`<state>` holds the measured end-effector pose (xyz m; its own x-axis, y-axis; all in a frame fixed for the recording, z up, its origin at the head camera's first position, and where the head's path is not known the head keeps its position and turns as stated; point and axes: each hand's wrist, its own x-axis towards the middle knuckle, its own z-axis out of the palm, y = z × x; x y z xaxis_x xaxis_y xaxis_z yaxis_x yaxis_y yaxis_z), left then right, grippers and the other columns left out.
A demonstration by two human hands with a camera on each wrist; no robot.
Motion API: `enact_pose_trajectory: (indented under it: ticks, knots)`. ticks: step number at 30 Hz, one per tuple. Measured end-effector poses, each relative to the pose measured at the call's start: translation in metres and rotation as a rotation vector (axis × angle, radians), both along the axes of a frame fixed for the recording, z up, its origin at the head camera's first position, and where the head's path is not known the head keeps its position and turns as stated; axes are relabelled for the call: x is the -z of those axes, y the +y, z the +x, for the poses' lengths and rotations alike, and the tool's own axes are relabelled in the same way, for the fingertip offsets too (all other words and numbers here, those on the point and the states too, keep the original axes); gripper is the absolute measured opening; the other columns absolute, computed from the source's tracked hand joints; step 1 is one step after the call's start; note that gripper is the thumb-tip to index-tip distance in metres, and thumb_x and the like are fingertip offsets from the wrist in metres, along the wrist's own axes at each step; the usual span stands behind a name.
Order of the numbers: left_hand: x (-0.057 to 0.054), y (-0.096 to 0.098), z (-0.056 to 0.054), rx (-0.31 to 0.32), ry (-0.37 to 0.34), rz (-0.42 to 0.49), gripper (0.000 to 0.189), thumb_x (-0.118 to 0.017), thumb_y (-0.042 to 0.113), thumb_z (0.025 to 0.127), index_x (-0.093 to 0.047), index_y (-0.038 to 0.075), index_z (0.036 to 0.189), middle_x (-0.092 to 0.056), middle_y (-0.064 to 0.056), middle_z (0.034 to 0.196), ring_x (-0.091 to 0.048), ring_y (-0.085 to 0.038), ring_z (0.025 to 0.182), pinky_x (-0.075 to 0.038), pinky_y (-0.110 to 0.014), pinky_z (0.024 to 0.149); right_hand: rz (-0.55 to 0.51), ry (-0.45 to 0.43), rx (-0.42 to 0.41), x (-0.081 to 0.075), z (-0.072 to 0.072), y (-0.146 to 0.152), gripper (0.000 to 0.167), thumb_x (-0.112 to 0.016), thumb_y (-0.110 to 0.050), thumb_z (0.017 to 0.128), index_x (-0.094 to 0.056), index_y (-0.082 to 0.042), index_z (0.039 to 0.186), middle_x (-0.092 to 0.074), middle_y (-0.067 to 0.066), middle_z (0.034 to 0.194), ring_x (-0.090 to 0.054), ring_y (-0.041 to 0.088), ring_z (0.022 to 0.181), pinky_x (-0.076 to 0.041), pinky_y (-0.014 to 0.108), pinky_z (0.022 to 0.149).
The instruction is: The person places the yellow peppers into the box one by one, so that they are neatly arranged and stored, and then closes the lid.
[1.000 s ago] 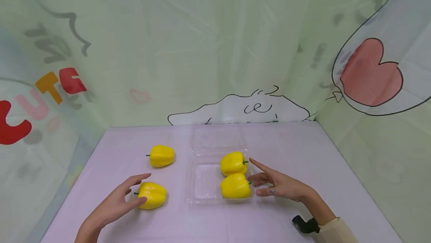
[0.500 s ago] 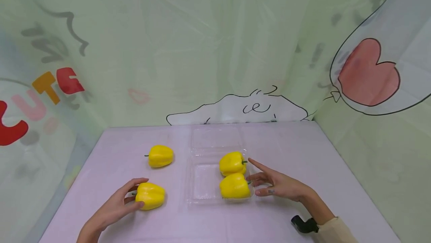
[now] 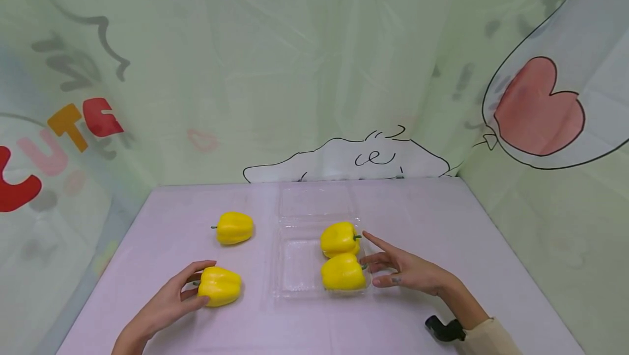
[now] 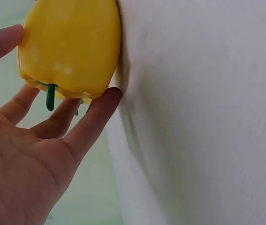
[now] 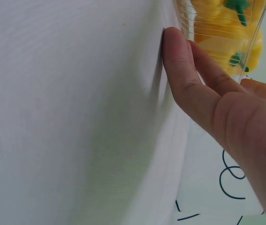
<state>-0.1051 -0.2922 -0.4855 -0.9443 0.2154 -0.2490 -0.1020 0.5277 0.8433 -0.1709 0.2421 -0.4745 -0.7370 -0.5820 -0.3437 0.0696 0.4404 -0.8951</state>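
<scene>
At the front left, my left hand point(image 3: 169, 300) holds a yellow bell pepper point(image 3: 220, 287) between thumb and fingers at its stem end. The left wrist view shows fingertips point(image 4: 111, 96) touching that pepper point(image 4: 72, 47), its green stem toward the palm. Behind it lies another yellow bell pepper point(image 3: 235, 228). Two more, a rear pepper point(image 3: 339, 238) and a front pepper point(image 3: 343, 272), sit side by side in the right half of a clear plastic container point(image 3: 300, 270). Beside the container's right wall is my right hand point(image 3: 410, 271), fingers mostly extended, gripping nothing.
The container's clear lid point(image 3: 316, 203) lies folded back behind it on the pale table point(image 3: 417, 207). A black curved object point(image 3: 444, 328) is at the right wrist by the sleeve. Printed curtains point(image 3: 314, 71) enclose the back and sides.
My left hand has closed in on the front-left pepper, its fingers now against both sides. The right hand and the other peppers have stayed in place.
</scene>
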Motion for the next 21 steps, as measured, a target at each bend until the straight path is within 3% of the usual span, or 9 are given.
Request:
enact_pose_trajectory:
  ticks: [21]
  knots:
    - [0.0006, 0.0022, 0.0018, -0.066, -0.02, 0.024, 0.071, -0.084, 0.026, 0.09, -0.052, 0.014, 0.153, -0.051, -0.014, 0.159, -0.055, -0.032, 0.137, -0.059, -0.036, 0.107, 0.0, -0.007, 0.002, 0.0003, 0.0002, 0.0001, 0.106, -0.076, -0.023, 0.098, -0.002, -0.027, 0.172, -0.053, 0.025, 0.158, -0.054, 0.038, 0.139, -0.057, 0.052, 0.109]
